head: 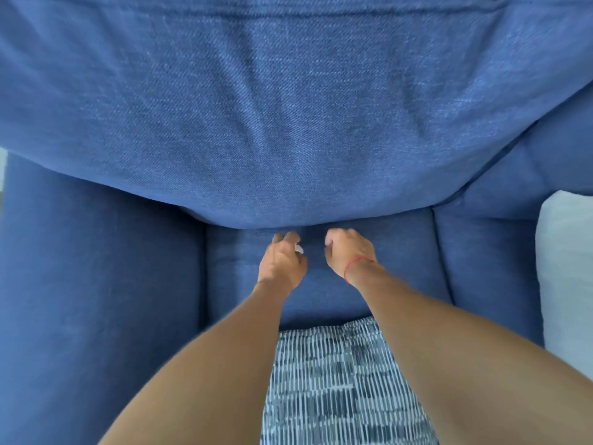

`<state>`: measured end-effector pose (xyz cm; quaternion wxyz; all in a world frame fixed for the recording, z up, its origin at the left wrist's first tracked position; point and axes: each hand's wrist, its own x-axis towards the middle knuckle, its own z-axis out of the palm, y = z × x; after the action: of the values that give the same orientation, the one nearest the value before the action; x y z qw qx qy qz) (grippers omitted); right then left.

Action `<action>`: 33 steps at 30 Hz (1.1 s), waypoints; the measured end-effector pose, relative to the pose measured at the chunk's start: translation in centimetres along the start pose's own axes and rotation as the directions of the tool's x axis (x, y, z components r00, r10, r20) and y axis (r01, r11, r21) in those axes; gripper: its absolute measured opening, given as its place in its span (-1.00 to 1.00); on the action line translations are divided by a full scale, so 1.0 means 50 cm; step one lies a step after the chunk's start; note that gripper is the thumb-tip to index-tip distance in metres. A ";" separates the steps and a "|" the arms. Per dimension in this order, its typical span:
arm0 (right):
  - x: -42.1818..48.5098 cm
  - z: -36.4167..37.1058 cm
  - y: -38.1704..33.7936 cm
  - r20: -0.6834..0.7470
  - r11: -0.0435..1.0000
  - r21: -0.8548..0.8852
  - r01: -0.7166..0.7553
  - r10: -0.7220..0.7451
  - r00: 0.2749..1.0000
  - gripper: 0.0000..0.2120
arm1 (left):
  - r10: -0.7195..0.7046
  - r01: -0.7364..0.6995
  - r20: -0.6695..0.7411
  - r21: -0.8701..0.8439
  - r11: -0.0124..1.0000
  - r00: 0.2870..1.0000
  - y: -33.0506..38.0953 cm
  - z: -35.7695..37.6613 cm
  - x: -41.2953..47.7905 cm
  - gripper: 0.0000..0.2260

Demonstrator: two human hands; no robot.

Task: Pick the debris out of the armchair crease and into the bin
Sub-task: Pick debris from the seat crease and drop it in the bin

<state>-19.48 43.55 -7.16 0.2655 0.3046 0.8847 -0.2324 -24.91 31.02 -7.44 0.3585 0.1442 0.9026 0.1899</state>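
Observation:
A blue fabric armchair (288, 123) fills the view. Its back cushion bulges over the seat (401, 252), and the crease (308, 227) runs between them. My left hand (282, 261) rests at the crease with its fingers curled around a small white scrap of debris (299, 249). My right hand (348, 252), with a red thread on the wrist, sits just to the right, fingers curled in at the crease. What it holds, if anything, is hidden. No bin is in view.
The armchair's padded arms (106, 284) rise on both sides of the seat. A white surface (568, 268) lies beyond the right arm. Patterned blue-and-white cloth (333, 380) shows below, between my forearms.

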 end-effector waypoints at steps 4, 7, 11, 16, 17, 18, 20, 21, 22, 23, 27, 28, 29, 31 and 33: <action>-0.054 -0.030 -0.047 -0.044 0.997 0.054 0.060 -0.057 0.997 -0.83 | -0.077 0.062 -0.160 -0.094 0.994 0.984 -0.047 -0.035 -0.086 -0.83; -0.086 -0.047 -0.116 -0.061 0.983 0.113 0.145 -0.138 0.988 -0.75 | -0.106 0.060 -0.269 -0.176 0.983 0.957 -0.084 -0.090 -0.135 -0.85; -0.139 -0.047 -0.248 -0.097 0.952 0.074 0.297 -0.290 0.952 -0.78 | -0.155 0.026 -0.449 -0.281 0.959 0.880 -0.145 -0.186 -0.206 -0.78; -0.230 -0.005 -0.447 -0.101 0.884 0.078 0.462 -0.454 0.885 -0.74 | -0.280 0.058 -0.652 -0.340 0.939 0.704 -0.277 -0.306 -0.308 -0.85; -0.249 0.005 -0.490 -0.101 0.867 0.084 0.491 -0.483 0.870 -0.75 | -0.345 0.075 -0.664 -0.400 0.913 0.663 -0.307 -0.330 -0.328 -0.84; -0.266 0.016 -0.532 -0.101 0.848 0.082 0.523 -0.515 0.851 -0.78 | -0.412 0.082 -0.665 -0.469 0.880 0.623 -0.339 -0.352 -0.347 -0.84; -0.298 0.041 -0.613 -0.093 0.814 0.063 0.578 -0.572 0.815 -0.83 | -0.504 0.074 -0.663 -0.564 0.822 0.553 -0.412 -0.385 -0.388 -0.86; -0.314 0.056 -0.652 -0.079 0.801 0.053 0.597 -0.592 0.802 -0.84 | -0.526 0.065 -0.671 -0.584 0.809 0.523 -0.453 -0.395 -0.407 -0.87; -0.329 0.075 -0.691 -0.060 0.786 0.044 0.616 -0.614 0.787 -0.84 | -0.546 0.063 -0.675 -0.600 0.798 0.497 -0.496 -0.403 -0.428 -0.88; -0.344 0.095 -0.728 -0.039 0.769 0.033 0.638 -0.637 0.770 -0.83 | -0.574 0.077 -0.666 -0.619 0.782 0.477 -0.538 -0.409 -0.449 -0.87; -0.406 0.202 -0.852 0.074 0.700 -0.002 0.714 -0.712 0.698 -0.81 | -0.695 0.174 -0.586 -0.699 0.694 0.418 -0.689 -0.403 -0.532 -0.86; -0.420 0.233 -0.876 0.106 0.687 -0.008 0.726 -0.722 0.684 -0.80 | -0.713 0.190 -0.571 -0.710 0.678 0.408 -0.719 -0.399 -0.550 -0.86; -0.434 0.263 -0.897 0.141 0.680 -0.013 0.733 -0.724 0.675 -0.80 | -0.731 0.210 -0.552 -0.721 0.660 0.401 -0.748 -0.394 -0.567 -0.85; -0.462 0.325 -0.931 0.213 0.673 -0.029 0.739 -0.718 0.663 -0.83 | -0.768 0.262 -0.506 -0.739 0.621 0.393 -0.801 -0.379 -0.598 -0.82; -0.488 0.379 -0.953 0.276 0.664 -0.062 0.745 -0.706 0.652 -0.85 | -0.802 0.316 -0.444 -0.754 0.576 0.400 -0.847 -0.358 -0.622 -0.81</action>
<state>-28.35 -11.12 5.41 0.2744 -0.1283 0.9120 -0.2764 -20.92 -23.13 4.11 0.0152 -0.3921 0.8527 0.3448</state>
